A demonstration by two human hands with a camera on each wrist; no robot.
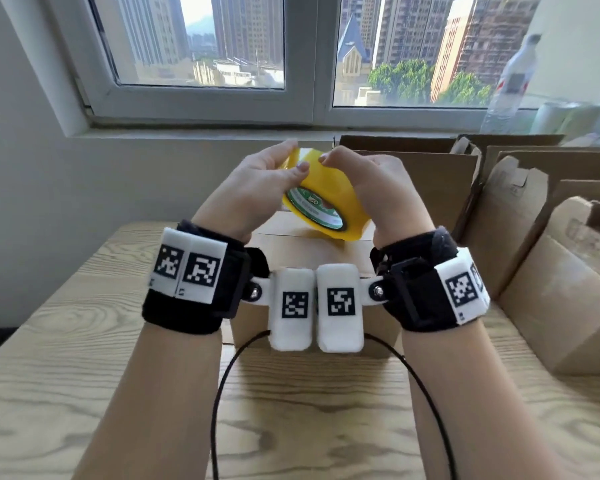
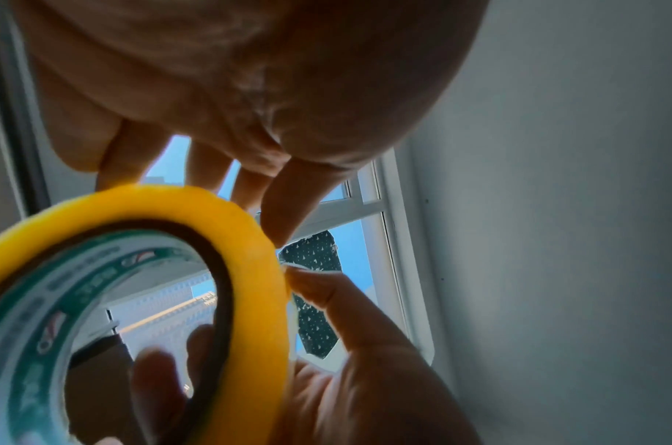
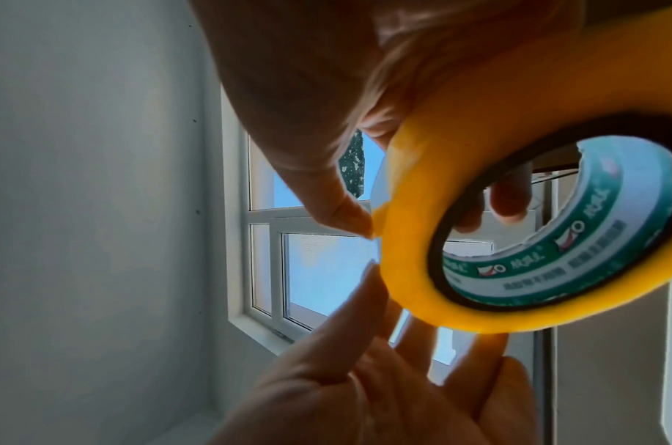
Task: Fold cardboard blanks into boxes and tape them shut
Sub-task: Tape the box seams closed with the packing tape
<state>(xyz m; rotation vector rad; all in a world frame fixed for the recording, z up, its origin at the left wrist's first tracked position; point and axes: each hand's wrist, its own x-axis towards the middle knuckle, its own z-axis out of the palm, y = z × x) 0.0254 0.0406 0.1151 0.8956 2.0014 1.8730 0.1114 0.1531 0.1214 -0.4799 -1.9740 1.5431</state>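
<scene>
A yellow tape roll (image 1: 326, 199) with a green-and-white core is held in the air between both hands, over a closed cardboard box (image 1: 312, 251) on the table. My left hand (image 1: 297, 156) grips the roll's left side, thumb on the outer face and fingers behind it. My right hand (image 1: 340, 164) holds the right side. In the left wrist view its fingers pass through the core of the roll (image 2: 250, 271) and its thumb (image 2: 318, 295) presses the outer rim. In the right wrist view the right thumb tip (image 3: 353, 219) touches the roll (image 3: 406, 271) at its edge.
The wooden table (image 1: 84, 341) has bare room at left and in front. Open cardboard boxes and blanks (image 1: 568, 289) crowd the right side and back (image 1: 430, 188). A plastic bottle (image 1: 513, 74) stands on the window sill. Black cables hang from my wrists.
</scene>
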